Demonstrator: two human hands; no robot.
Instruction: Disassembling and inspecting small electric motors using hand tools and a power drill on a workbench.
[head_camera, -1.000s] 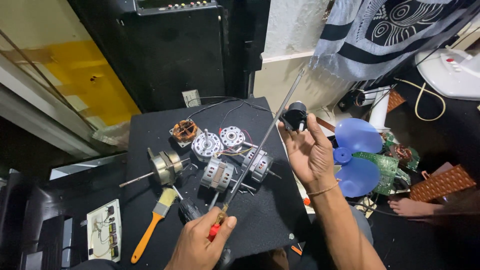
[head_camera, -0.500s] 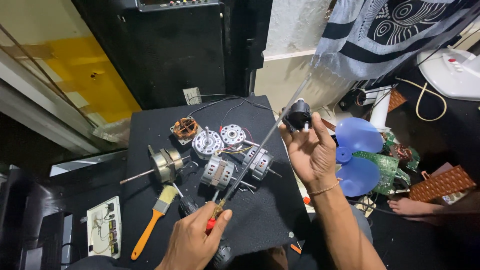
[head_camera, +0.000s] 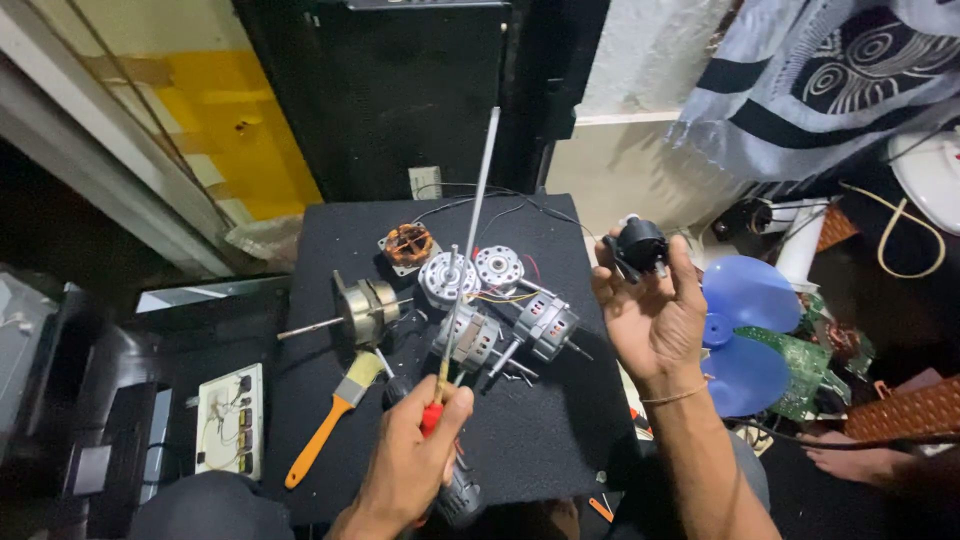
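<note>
Head view: my left hand (head_camera: 415, 455) squeezes a long screwdriver (head_camera: 462, 275) by its red handle, with the tip pointing up over the black mat (head_camera: 530, 440). My right hand (head_camera: 650, 315) pinches a small black part (head_camera: 638, 245), held up right of the mat. Motors (head_camera: 480, 320) lie on the mat.

A long screwdriver with a thin silver metal shaft and red-and-yellow handle (head_camera: 462, 280) stands nearly upright, its handle gripped low in the closed left hand (head_camera: 412, 462) and its shaft rising, tilted slightly right, above the black tabletop (head_camera: 530, 440). A small black cylindrical motor part (head_camera: 638, 246) is pinched at the fingertips of the raised right hand (head_camera: 652, 320), held beyond the tabletop's right edge.
</note>
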